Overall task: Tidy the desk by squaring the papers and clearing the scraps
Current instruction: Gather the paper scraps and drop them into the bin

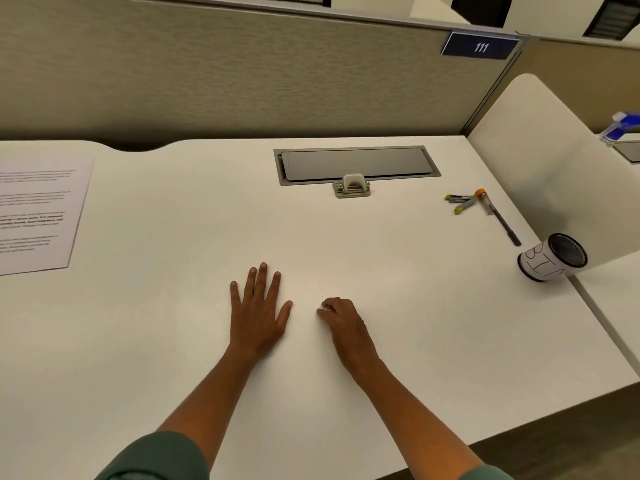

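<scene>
A stack of printed papers (38, 216) lies at the desk's far left edge, partly cut off by the frame. My left hand (258, 313) rests flat on the white desk (381, 271) near the middle, fingers spread, holding nothing. My right hand (343, 323) sits just to its right, fingers curled down with the tips on the desk. A tiny whitish spot shows at those fingertips; I cannot tell whether it is a scrap. A black mesh cup with a paper label reading BIN (550, 258) stands at the right edge.
A small hole punch (351, 187) sits in front of a grey cable hatch (356, 164). A stapler (460, 202), an orange-capped tube (483, 199) and a pen (505, 226) lie at the right. A white divider (540, 161) bounds the right side; a fabric partition stands behind.
</scene>
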Available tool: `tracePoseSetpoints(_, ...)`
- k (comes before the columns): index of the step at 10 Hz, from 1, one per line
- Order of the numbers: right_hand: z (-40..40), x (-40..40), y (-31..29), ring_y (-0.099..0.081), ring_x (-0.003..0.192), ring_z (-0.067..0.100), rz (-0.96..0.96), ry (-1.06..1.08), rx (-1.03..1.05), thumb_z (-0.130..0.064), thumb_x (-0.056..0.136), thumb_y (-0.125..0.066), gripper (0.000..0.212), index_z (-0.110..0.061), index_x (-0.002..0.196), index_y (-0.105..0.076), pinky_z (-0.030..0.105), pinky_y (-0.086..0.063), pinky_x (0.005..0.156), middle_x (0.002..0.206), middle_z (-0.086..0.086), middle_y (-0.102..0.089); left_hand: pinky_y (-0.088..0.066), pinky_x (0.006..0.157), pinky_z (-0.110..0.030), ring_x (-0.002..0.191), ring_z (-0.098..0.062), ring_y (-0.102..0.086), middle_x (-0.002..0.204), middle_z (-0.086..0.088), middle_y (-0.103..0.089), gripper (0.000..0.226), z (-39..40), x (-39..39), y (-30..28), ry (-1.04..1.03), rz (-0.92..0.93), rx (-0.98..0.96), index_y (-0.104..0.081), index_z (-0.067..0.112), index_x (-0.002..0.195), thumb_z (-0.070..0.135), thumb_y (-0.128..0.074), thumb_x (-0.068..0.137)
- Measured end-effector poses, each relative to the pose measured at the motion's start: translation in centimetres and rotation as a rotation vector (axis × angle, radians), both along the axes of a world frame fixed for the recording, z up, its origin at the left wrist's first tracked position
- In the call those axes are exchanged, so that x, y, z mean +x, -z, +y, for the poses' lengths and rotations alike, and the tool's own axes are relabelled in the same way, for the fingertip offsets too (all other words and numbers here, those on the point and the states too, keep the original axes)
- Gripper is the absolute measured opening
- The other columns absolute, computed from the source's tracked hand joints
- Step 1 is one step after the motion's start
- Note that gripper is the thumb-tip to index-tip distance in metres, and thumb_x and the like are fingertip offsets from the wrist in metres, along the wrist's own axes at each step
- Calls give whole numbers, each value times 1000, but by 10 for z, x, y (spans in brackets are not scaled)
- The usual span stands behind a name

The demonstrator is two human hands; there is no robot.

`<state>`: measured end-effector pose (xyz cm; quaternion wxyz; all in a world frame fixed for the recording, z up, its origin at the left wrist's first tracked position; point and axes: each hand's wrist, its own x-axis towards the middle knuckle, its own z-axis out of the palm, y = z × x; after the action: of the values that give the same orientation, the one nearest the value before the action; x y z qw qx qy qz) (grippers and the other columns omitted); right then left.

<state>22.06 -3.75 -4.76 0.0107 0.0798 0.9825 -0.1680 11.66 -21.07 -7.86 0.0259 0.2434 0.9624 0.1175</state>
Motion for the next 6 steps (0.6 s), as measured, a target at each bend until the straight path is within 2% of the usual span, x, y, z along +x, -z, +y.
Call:
tracePoseSetpoints(1, -1, -3, 0, -50, 90, 8, -9, -55, 62, -33, 94, -43, 18, -27, 104, -58, 24, -42, 79, 103, -12, -53, -14, 119, -59, 151, -28, -15, 164, -9, -15, 70, 0, 0, -1, 2, 1, -1, -26, 19, 154, 55, -19, 94)
tracePoseSetpoints(2, -3, -7, -4, -52, 96, 18, -48, 2, -15, -13, 94, -44, 19, -14, 107, -57, 31, -47, 79, 109, 0, -55, -14, 119, -59, 151, -29, -15, 164, -9, -15, 70, -1, 0, -2, 3, 3, -7, -26, 19, 154, 55, -19, 94)
tracePoseSetpoints(3, -1, -9, -7, -50, 106, 23, -57, -67, 65, 11, 83, -46, 31, -4, 108, -58, 36, -50, 78, 117, 6, -56, -14, 119, -59, 151, -29, -15, 164, -9, -15, 70, -1, 0, -2, 5, -6, -8, -26, 19, 154, 55, -19, 94)
tracePoseSetpoints(5, -3, -16, -9, -54, 98, 28, -40, -82, 156, 19, 73, -46, 35, -2, 97, -61, 40, -50, 71, 107, 10, -60, -12, 120, -58, 152, -28, -13, 164, -8, -13, 70, 0, 0, -1, -2, -11, -14, -24, 20, 155, 55, -18, 94)
tracePoseSetpoints(6, 0, -18, -7, -51, 99, 26, -37, -84, 157, 18, 76, -43, 35, -4, 98, -60, 39, -48, 74, 108, 8, -59, -12, 120, -58, 152, -27, -13, 164, -7, -12, 70, 0, -1, 0, 0, -12, -17, -23, 21, 155, 56, -18, 94)
